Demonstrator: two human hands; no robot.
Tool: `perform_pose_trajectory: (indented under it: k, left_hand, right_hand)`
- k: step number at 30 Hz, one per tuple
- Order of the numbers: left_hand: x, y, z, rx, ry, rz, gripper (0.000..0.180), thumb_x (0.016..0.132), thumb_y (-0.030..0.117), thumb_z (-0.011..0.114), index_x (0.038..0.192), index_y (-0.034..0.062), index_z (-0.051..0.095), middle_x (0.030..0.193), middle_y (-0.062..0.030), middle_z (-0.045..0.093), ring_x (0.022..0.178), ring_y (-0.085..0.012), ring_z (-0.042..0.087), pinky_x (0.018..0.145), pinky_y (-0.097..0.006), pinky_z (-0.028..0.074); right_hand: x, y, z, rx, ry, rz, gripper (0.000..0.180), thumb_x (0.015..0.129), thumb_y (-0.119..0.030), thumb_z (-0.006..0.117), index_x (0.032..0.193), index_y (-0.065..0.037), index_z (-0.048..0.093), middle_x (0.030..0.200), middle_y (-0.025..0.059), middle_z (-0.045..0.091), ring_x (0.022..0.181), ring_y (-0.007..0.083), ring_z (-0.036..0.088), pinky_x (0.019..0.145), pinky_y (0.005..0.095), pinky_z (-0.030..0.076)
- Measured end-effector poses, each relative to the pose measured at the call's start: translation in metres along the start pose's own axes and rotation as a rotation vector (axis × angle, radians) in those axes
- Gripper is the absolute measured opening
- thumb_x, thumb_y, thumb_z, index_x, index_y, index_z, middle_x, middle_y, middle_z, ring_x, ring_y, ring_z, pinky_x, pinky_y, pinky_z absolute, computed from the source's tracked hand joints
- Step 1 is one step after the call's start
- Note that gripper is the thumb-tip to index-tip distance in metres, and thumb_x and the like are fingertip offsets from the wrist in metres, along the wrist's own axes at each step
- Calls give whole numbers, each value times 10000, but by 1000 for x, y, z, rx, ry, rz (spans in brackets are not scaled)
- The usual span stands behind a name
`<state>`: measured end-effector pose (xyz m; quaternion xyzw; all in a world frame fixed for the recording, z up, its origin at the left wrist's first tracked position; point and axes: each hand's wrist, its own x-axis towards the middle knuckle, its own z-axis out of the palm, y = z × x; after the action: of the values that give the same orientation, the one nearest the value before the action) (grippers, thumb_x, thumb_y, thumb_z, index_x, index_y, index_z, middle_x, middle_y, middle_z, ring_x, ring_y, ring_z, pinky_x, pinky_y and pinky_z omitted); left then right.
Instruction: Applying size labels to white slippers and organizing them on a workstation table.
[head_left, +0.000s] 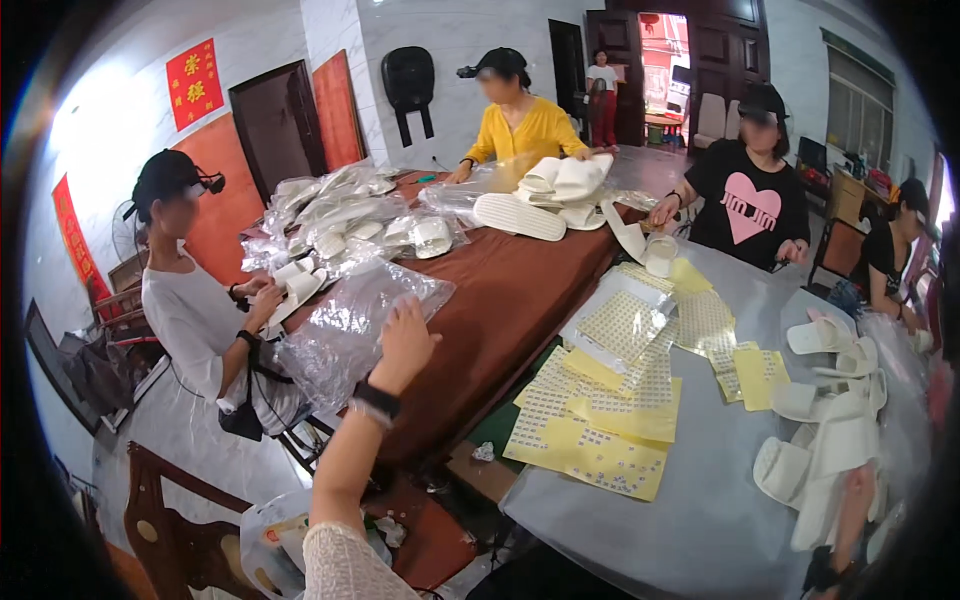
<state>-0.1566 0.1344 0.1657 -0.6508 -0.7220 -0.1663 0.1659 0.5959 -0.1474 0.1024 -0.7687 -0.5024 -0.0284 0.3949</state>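
Note:
My left hand (408, 345) reaches forward over the edge of the brown-covered table, with its fingers apart. It is at the edge of a stack of clear plastic bags (345, 325), and no object shows in its grasp. At the far right, my right hand (856, 492) is closed against a white slipper (822, 510), its fingertips partly hard to make out. More white slippers (780, 470) lie loose around that hand on the grey-covered table (600, 540). Yellow-backed sticker sheets (590, 455) spread over the same table, between my two hands.
Bagged white slippers (350, 215) are heaped on the brown-covered table (500, 290). Co-workers stand around: one in white (190, 300) handling a slipper, one in yellow (525, 125) behind slippers, one in black (750, 185). A carved wooden chair (180, 520) stands at lower left.

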Motion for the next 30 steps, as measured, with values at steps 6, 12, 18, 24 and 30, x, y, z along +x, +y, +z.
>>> perform_pose_trajectory:
  k: [6, 12, 18, 24, 30]
  left_hand:
    - [31, -59, 39, 259, -191, -60, 692, 704, 334, 718, 1261, -1, 481, 1361, -233, 380, 1267, -447, 327, 874, -595, 428]
    - [41, -86, 65, 68, -507, -122, 314, 762, 225, 636, 1014, 38, 659, 1066, -229, 614, 1030, -394, 580, 829, -491, 495]
    - [40, -23, 48, 72, -60, 12, 280, 841, 55, 468, 1096, -9, 565, 920, -196, 634, 826, -368, 634, 697, -441, 518]
    - [-13, 155, -33, -144, 196, 566, 399, 854, 30, 462, 1247, -34, 434, 1187, -194, 548, 842, -343, 629, 645, -393, 535]
    - [-85, 256, -85, -218, 231, 1253, 503, 802, 31, 517, 1295, -25, 436, 1282, -233, 470, 1084, -351, 558, 730, -322, 535]
  right_hand:
    - [80, 82, 13, -266, 1, 93, 341, 888, -92, 537, 1198, 46, 516, 1250, 260, 483, 1173, 371, 451, 1004, 389, 335]
    - [35, 25, 52, -457, -47, 139, 346, 862, -83, 554, 1189, 23, 520, 1369, 265, 356, 1249, 397, 374, 1035, 420, 302]
    - [-15, -102, 55, 189, -442, 25, 341, 847, -62, 573, 1179, 3, 527, 1168, 177, 557, 1031, 294, 571, 868, 333, 466]
    - [-23, -229, 91, 537, -706, -216, 899, 878, -268, 623, 1449, -79, -46, 1408, 202, 341, 1114, 284, 550, 909, 330, 478]
    - [13, -287, 77, 1891, -748, 311, 861, 875, -520, 540, 1458, -113, 55, 1330, 104, 415, 1104, 233, 525, 903, 369, 445]
